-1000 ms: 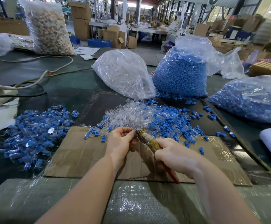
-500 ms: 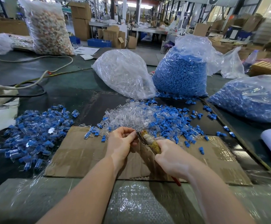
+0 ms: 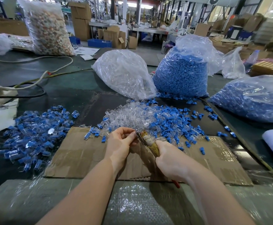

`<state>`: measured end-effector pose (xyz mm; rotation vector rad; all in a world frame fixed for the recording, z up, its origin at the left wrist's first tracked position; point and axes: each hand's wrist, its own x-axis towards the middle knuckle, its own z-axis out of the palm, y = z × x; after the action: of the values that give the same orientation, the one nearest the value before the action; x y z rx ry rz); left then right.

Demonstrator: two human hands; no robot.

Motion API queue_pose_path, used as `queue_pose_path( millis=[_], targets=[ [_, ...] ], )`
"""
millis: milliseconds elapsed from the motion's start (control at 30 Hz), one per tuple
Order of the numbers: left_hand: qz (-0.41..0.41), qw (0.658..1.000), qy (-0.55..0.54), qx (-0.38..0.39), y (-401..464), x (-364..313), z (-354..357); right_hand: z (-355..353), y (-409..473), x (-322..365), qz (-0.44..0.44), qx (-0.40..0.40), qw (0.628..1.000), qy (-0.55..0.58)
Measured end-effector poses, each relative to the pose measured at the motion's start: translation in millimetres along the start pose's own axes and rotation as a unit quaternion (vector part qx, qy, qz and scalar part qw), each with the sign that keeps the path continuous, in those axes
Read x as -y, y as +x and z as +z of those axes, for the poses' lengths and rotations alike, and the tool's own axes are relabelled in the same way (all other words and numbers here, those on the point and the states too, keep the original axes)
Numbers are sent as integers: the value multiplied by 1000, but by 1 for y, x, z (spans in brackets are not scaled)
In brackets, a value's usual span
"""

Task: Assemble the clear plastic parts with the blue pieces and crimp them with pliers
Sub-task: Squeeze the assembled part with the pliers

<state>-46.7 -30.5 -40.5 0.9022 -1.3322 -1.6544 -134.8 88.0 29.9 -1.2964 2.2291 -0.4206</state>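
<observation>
My right hand (image 3: 170, 161) grips the pliers (image 3: 147, 141), whose handles are wrapped in yellowed tape with a red tip showing below my wrist. My left hand (image 3: 120, 143) pinches a small part against the plier jaws; the part itself is hidden by my fingers. Both hands hover over a cardboard sheet (image 3: 77, 153). Just beyond them lie a heap of clear plastic parts (image 3: 129, 114) and a heap of loose blue pieces (image 3: 170, 122). A pile of assembled clear-and-blue parts (image 3: 35, 135) spreads out at the left.
A bag of clear parts (image 3: 124, 75) and a bag of blue pieces (image 3: 181, 73) stand behind the heaps, with another blue bag (image 3: 253, 98) at the right. Cables (image 3: 35, 83) cross the table at the left. Bubble wrap (image 3: 132, 205) covers the near edge.
My right hand has slid a little up the plier handles toward the jaws. My left hand stays pinched at the jaws.
</observation>
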Motion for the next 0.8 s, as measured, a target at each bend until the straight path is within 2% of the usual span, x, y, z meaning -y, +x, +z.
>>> queue_pose_path(
  millis=[267,367,467,567,800],
  targets=[
    [-4,1000,-19,-25,-3,-6,2,4,1,-7,-26,-72,990,117],
    [63,991,83,-82,-3,-14,-11,3,4,-15,-17,-122,989,86],
    [130,942,265,-158,-1,-26,-37,2,5,-23,4,-166,985,36],
    [136,878,406,-215,1,-29,-64,2,6,-29,25,-180,983,27],
    [122,817,510,-239,-3,-24,-76,2,10,-35,45,-189,981,16]
  ],
)
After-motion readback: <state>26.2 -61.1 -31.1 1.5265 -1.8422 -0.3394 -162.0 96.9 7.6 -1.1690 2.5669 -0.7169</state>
